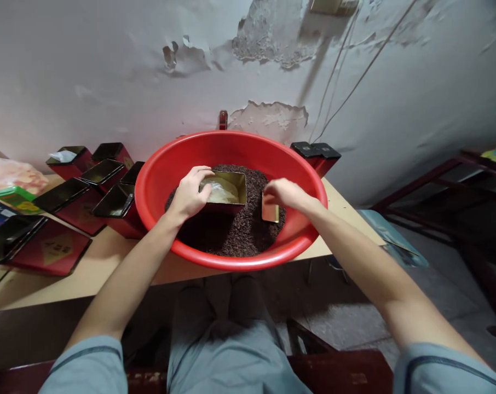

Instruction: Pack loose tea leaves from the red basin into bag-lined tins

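Observation:
A big red plastic basin (227, 262) holds dark, loose, dried material (248, 235) that looks like tea leaves. In it sits an open rectangular tin (242, 189) with a gold inside and a clear plastic bag (221, 190) lining it. My left hand (191, 194) is closed on the tin's left end, thumb over the rim. At the basin's right side my right hand (284, 194) has its fingers wrapped round the top of a small gold-coloured metal container (270, 212). That container rests against the dark leaves; its far part is hidden by my fingers.
Several open red-and-black tins (73, 202) crowd the table (104, 257) left of the basin. Two closed tins (316, 150) stand behind its right rim. A peeling wall (128, 82) with hanging cables is behind. A wooden rack (428, 180) stands at right.

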{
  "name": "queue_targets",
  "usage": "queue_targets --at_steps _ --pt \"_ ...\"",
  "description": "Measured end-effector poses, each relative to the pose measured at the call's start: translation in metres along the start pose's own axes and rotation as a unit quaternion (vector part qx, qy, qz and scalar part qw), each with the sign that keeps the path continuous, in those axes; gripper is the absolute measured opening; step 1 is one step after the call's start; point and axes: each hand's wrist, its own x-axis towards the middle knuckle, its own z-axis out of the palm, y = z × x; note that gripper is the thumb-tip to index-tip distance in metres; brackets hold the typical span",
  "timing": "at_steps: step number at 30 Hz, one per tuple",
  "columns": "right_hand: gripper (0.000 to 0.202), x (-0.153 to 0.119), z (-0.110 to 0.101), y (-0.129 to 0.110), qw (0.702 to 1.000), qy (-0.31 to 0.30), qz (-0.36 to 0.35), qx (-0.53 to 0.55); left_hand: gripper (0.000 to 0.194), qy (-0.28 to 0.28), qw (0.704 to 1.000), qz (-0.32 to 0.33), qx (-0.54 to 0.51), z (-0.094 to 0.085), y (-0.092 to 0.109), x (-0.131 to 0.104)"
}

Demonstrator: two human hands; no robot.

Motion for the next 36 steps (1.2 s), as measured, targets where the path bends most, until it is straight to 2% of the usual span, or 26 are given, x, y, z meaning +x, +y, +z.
queue_targets --at_steps 2,3,4,6,8,10,12,14,17,19,23,28,33,36 --pt "0.017 0.001 -0.014 -0.028 0.985 0.145 -0.072 0.051 0.037 0.014 1.0 -0.005 -0.018 -0.001 -0.001 0.0" --pt "0.025 0.001 -0.022 -0.045 0.972 0.195 -0.107 0.078 0.037 0.021 0.999 -0.011 -0.025 -0.002 -0.002 0.0" --pt "0.027 0.002 -0.03 -0.063 0.967 0.176 -0.156 0.097 0.038 0.027 0.999 -0.019 -0.03 -0.002 -0.003 0.001" --pt "0.028 0.008 -0.037 -0.096 0.969 0.057 -0.229 0.074 0.038 0.036 0.998 -0.029 -0.034 -0.001 -0.004 0.0" --pt "0.036 0.016 -0.035 -0.122 0.969 -0.042 -0.242 -0.005 0.038 0.044 0.998 -0.033 -0.032 0.0 -0.004 0.001" --pt "0.042 0.025 -0.028 -0.134 0.971 -0.057 -0.227 -0.055 0.038 0.047 0.998 -0.035 -0.029 0.001 -0.005 0.001" --pt "0.039 0.031 -0.021 -0.133 0.973 -0.026 -0.23 -0.022 0.038 0.045 0.998 -0.04 -0.027 0.002 -0.006 0.002" --pt "0.032 0.035 -0.02 -0.124 0.968 0.02 -0.239 0.078 0.038 0.042 0.998 -0.046 -0.023 0.002 -0.006 0.003" --pt "0.024 0.038 -0.024 -0.106 0.942 0.123 -0.211 0.229 0.037 0.042 0.997 -0.056 -0.016 0.001 -0.006 0.004" --pt "0.021 0.04 -0.025 -0.098 0.926 0.163 -0.195 0.279 0.037 0.044 0.997 -0.06 -0.007 0.0 -0.006 0.004" --pt "0.02 0.042 -0.022 -0.092 0.917 0.137 -0.223 0.301 0.038 0.044 0.997 -0.059 0.006 -0.001 -0.006 0.002" --pt "0.025 0.041 -0.017 -0.094 0.924 0.132 -0.249 0.257 0.037 0.039 0.998 -0.054 0.012 -0.001 -0.006 0.0" --pt "0.025 0.04 -0.017 -0.098 0.919 0.159 -0.236 0.273 0.031 0.034 0.999 -0.025 0.024 -0.008 0.003 -0.001" --pt "0.025 0.04 -0.021 -0.099 0.901 0.156 -0.201 0.351 0.051 0.037 0.998 0.013 0.039 -0.013 0.012 0.004"
